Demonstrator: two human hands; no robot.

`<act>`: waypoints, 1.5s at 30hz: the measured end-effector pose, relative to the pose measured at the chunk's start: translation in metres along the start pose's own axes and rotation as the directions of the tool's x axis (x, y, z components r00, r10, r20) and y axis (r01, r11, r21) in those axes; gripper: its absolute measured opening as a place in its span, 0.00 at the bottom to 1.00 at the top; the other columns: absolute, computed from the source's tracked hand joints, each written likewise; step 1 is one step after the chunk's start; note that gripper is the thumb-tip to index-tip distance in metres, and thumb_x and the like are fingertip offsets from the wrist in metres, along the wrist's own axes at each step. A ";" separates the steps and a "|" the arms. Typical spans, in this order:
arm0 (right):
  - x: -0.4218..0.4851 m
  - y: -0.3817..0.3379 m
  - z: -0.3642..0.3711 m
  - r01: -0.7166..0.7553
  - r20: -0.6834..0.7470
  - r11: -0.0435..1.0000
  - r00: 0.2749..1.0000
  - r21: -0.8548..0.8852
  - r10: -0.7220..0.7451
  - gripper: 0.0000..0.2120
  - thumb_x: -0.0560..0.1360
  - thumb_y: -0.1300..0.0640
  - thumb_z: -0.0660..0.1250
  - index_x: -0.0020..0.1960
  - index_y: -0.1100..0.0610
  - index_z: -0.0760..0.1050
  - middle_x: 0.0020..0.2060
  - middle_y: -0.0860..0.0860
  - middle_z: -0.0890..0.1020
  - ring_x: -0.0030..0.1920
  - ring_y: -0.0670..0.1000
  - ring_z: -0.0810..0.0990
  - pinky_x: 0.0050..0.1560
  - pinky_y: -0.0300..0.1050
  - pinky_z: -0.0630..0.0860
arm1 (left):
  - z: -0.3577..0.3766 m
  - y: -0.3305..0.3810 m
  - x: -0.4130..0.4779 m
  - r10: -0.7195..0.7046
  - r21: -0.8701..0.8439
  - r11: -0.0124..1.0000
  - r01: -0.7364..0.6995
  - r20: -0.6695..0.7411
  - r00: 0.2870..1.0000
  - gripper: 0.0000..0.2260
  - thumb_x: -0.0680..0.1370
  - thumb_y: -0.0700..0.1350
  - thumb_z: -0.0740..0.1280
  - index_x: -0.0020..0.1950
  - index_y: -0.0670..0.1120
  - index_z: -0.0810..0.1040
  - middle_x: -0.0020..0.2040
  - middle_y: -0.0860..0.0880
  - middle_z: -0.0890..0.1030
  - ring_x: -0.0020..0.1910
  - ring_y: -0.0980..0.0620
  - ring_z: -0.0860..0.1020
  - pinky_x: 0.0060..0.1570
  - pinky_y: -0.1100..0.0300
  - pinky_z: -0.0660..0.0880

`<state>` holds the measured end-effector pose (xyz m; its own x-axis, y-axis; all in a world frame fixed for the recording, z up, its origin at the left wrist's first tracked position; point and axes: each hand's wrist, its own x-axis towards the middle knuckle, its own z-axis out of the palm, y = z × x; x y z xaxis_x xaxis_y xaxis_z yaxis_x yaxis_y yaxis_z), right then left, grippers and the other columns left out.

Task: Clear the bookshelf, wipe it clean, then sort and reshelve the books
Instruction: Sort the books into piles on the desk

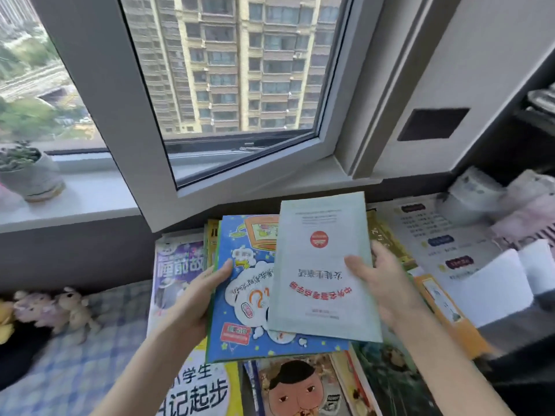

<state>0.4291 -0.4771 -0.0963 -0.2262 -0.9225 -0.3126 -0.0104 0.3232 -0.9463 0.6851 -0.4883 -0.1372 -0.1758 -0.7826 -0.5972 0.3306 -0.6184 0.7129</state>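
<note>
My left hand (198,298) grips the left edge of a blue cartoon-covered book (240,310), thumb on top, holding it above the piles. My right hand (378,280) holds a thin pale green booklet (318,265) with red lettering, thumb on its cover, fingers behind its right edge. The booklet overlaps the blue book's right half. Below them lie several loose books: a purple-covered one (177,265), a yellow one with large black characters (204,391), one with a drawn face (297,391), and an orange one (444,307). The bookshelf's dark compartments (528,127) show at the far right.
A grey window frame (126,115) and sill rise straight ahead. A potted succulent (27,172) stands on the sill at left. Plush toys (51,307) lie on a checked blue cloth (75,370) at lower left. White paper sheets (498,283) and pink fabric (528,211) lie at right.
</note>
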 end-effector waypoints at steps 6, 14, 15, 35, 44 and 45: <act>-0.014 0.010 -0.115 -0.161 -0.159 0.976 0.978 -0.145 0.138 0.08 0.76 0.69 0.65 0.52 0.59 0.76 0.40 0.59 0.85 0.38 0.62 0.84 0.41 0.58 0.81 | 0.022 0.004 0.011 0.043 0.069 0.997 -0.046 0.042 0.998 0.06 0.77 0.39 0.66 0.47 0.50 0.74 0.33 0.49 0.84 0.30 0.48 0.83 0.28 0.52 0.81; -0.010 0.038 -0.108 -0.140 -0.244 0.365 0.935 -0.920 -0.258 0.25 0.73 0.47 0.71 0.67 0.55 0.71 0.59 0.52 0.79 0.58 0.56 0.76 0.53 0.47 0.70 | 0.034 0.009 0.020 0.083 0.082 0.993 -0.090 0.090 0.992 0.16 0.69 0.41 0.73 0.55 0.48 0.76 0.42 0.46 0.86 0.34 0.46 0.84 0.30 0.52 0.81; -0.013 0.031 -0.096 -0.054 -0.205 0.470 0.939 -0.881 -0.276 0.26 0.74 0.45 0.70 0.67 0.55 0.71 0.57 0.52 0.80 0.57 0.54 0.76 0.52 0.46 0.70 | 0.039 0.010 0.019 0.078 0.089 0.992 -0.089 0.118 0.990 0.22 0.66 0.40 0.76 0.58 0.47 0.76 0.44 0.45 0.85 0.35 0.45 0.84 0.31 0.52 0.81; 0.027 -0.032 -0.033 0.426 0.048 0.763 0.885 -0.487 -0.463 0.09 0.77 0.59 0.66 0.43 0.63 0.70 0.35 0.55 0.77 0.37 0.55 0.75 0.36 0.49 0.69 | 0.049 0.003 0.020 0.213 -0.056 0.972 -0.230 -0.220 0.952 0.15 0.78 0.56 0.61 0.58 0.48 0.76 0.45 0.45 0.85 0.34 0.48 0.84 0.31 0.48 0.81; 0.098 -0.125 -0.075 0.693 0.358 0.025 0.402 -0.721 -0.843 0.14 0.75 0.54 0.63 0.58 0.54 0.82 0.42 0.56 0.86 0.39 0.59 0.83 0.37 0.44 0.72 | -0.004 0.023 0.008 0.359 0.141 0.933 -0.331 -0.426 0.830 0.14 0.78 0.52 0.66 0.58 0.44 0.75 0.51 0.41 0.83 0.44 0.43 0.82 0.36 0.49 0.82; 0.107 -0.128 -0.073 0.702 0.444 -0.038 0.406 -0.711 -0.798 0.15 0.75 0.53 0.62 0.57 0.54 0.82 0.39 0.57 0.85 0.37 0.60 0.83 0.36 0.45 0.73 | -0.005 0.025 0.007 0.362 0.168 0.932 -0.320 -0.436 0.824 0.12 0.78 0.52 0.66 0.55 0.46 0.75 0.49 0.42 0.83 0.42 0.44 0.82 0.35 0.50 0.81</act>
<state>0.3349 -0.6021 -0.0024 0.3493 -0.7264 0.5919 -0.8508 -0.5106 -0.1245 0.6973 -0.5087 -0.1252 0.3789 -0.8371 -0.3946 0.2090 -0.3379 0.9177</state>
